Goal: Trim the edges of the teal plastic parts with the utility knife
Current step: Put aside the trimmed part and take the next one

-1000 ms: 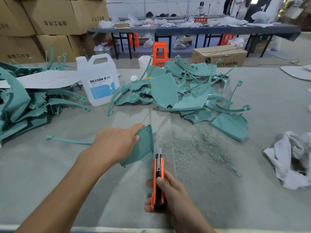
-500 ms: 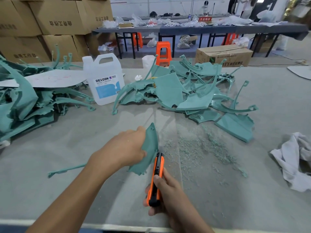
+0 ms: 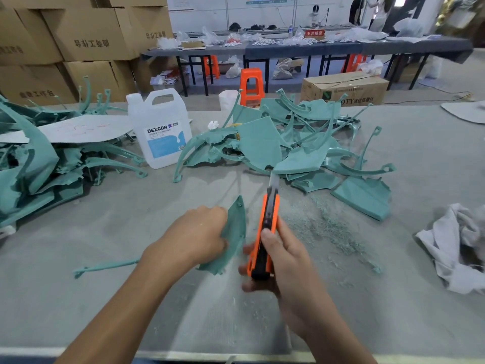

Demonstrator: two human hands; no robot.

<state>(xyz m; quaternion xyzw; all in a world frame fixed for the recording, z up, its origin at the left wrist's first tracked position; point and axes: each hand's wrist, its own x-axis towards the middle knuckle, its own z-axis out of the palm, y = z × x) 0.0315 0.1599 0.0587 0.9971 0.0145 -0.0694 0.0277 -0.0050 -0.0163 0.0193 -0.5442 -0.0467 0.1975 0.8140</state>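
Observation:
My left hand (image 3: 195, 237) grips a curved teal plastic part (image 3: 235, 232) near the table's front middle; the part's thin arm (image 3: 105, 267) trails to the left over the table. My right hand (image 3: 283, 261) holds an orange and black utility knife (image 3: 265, 232), blade out and pointing away from me, just right of the part's edge and apart from it. A heap of teal parts (image 3: 288, 143) lies behind, and a second heap (image 3: 39, 164) sits at the left.
A white DEXCON jug (image 3: 161, 130) stands between the heaps. Teal shavings (image 3: 325, 229) litter the grey table right of the knife. A crumpled white cloth (image 3: 456, 245) lies at the right edge. Cardboard boxes (image 3: 86, 30) and a bench with orange stools (image 3: 252, 85) stand beyond.
The knife has swept forward along the part's right edge and past its tip, blade now beyond it. My left hand has tilted the part more upright.

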